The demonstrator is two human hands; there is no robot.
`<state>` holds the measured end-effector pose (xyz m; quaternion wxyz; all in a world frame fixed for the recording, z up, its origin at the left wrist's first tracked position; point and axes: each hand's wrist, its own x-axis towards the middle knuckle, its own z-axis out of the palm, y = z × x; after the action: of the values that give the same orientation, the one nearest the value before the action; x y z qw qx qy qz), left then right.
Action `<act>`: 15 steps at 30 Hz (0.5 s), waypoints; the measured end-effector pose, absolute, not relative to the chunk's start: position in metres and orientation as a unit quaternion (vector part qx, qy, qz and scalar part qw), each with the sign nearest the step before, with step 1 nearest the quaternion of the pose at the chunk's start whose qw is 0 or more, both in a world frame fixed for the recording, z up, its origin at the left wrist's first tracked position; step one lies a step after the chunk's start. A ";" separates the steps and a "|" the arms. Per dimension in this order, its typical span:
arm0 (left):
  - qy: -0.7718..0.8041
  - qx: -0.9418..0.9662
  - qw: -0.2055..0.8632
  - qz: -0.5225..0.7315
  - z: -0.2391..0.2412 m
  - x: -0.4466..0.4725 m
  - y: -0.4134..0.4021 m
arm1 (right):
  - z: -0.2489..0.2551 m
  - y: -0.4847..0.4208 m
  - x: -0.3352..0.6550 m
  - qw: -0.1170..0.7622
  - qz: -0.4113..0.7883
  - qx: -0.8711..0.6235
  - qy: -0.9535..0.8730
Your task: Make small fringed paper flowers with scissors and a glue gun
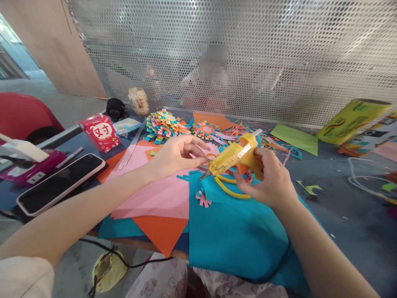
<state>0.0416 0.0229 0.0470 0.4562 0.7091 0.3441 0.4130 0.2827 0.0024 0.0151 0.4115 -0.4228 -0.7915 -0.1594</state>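
Observation:
My right hand [269, 178] grips a yellow hot glue gun [231, 158] by its handle, with the nozzle end pointing left. A clear glue stick [257, 132] pokes out of its back. Close to the nozzle, my left hand [176, 155] has thumb and fingers drawn together; whatever they hold is too small or hidden to name. Scissors with yellow handles [231, 191] lie under the glue gun, partly covered. Below sits a small fringed pink paper piece [203, 199] on blue paper [232, 236]. Pink sheets [155, 194] spread under my left forearm.
Fringed paper flowers [166, 126] and paper scraps line the back by a perforated metal panel [248, 54]. On the left are a phone [62, 182], a purple power strip [37, 167], a red packet [99, 132] and glue sticks [132, 147]. A yellow package [353, 120] stands right.

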 end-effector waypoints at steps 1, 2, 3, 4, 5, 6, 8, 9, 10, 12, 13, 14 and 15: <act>0.349 0.713 0.445 0.415 0.048 0.041 0.022 | 0.015 0.003 0.283 0.411 -0.158 -0.425 -0.791; 0.352 0.718 0.433 0.416 0.049 0.040 0.020 | 0.014 0.003 0.283 0.411 -0.158 -0.426 -0.790; 0.352 0.724 0.423 0.416 0.049 0.039 0.019 | 0.014 0.003 0.284 0.410 -0.159 -0.426 -0.791; 0.350 0.730 0.416 0.414 0.050 0.038 0.018 | 0.014 0.003 0.284 0.408 -0.161 -0.425 -0.792; 0.345 0.735 0.413 0.413 0.051 0.038 0.017 | 0.014 0.003 0.285 0.408 -0.163 -0.423 -0.793; 0.337 0.739 0.414 0.411 0.051 0.037 0.016 | 0.015 0.003 0.285 0.407 -0.163 -0.422 -0.794; 0.325 0.742 0.417 0.413 0.052 0.036 0.014 | 0.015 0.003 0.286 0.404 -0.161 -0.420 -0.797; 0.324 0.742 0.417 0.413 0.051 0.036 0.014 | 0.016 0.003 0.286 0.401 -0.161 -0.420 -0.798; 0.324 0.743 0.415 0.412 0.051 0.036 0.014 | 0.016 0.003 0.286 0.400 -0.163 -0.421 -0.798; 0.322 0.749 0.409 0.411 0.050 0.037 0.014 | 0.017 0.002 0.285 0.399 -0.169 -0.420 -0.797; 0.318 0.750 0.408 0.413 0.049 0.037 0.014 | 0.017 0.002 0.285 0.402 -0.171 -0.420 -0.796; 0.311 0.751 0.409 0.415 0.049 0.038 0.014 | 0.017 0.001 0.284 0.405 -0.171 -0.419 -0.794; 0.304 0.751 0.412 0.418 0.048 0.038 0.015 | 0.017 0.001 0.284 0.407 -0.169 -0.419 -0.794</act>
<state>0.0381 0.0147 0.0478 0.4118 0.7509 0.3035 0.4177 0.2841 0.0013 0.0174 0.4072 -0.4192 -0.7936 -0.1694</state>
